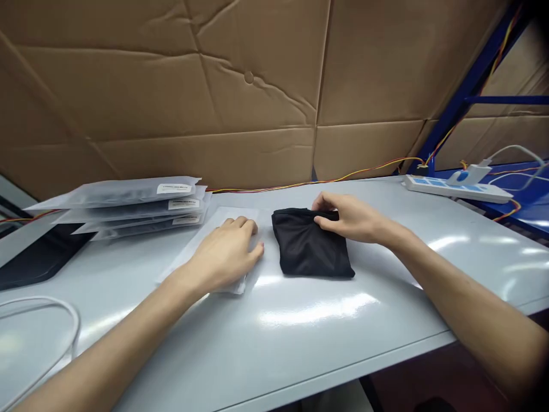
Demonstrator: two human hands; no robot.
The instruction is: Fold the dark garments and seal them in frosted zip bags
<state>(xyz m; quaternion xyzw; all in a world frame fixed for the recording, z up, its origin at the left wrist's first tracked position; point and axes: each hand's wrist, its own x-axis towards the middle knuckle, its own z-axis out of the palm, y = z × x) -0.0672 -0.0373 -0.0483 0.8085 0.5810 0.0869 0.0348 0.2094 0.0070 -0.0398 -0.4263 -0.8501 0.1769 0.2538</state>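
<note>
Since the right hand (354, 217) covered its upper right corner, the black folded cloth (311, 249) could not be seen whole; it lay on the pale glossy table (321, 343), just right of the left hand (225, 252). Its underside and inner layers were hidden (garment or pouch, couldn't tell). It looked matte, roughly square, softly creased, with a thicker band along the top edge and the lower right corner poking out.

The right hand had that top edge pinched, thumb in front, other fingers behind and partly out of sight. The left hand, well apart from it, lay palm down on a frosted plastic bag (201, 236), fingers loosely bent, thumb off the index finger; it hid most of the bag, so contents were unreadable.

Farther left, a stack of frosted packs (124, 200) held something dark, blurred by the plastic; the white labels (174, 189) were too small to read. A black flat object (43, 257) ran partly under the stack and off the left edge, and a white cable (72, 320) was cut off as well. Behind stood creased cardboard (257, 86), with red and yellow wires (364, 170) along its foot. Right rear: a white power strip (454, 187) near a blue frame (467, 86), whose upper end went into dark corner shading. Both forearms left the view.
</note>
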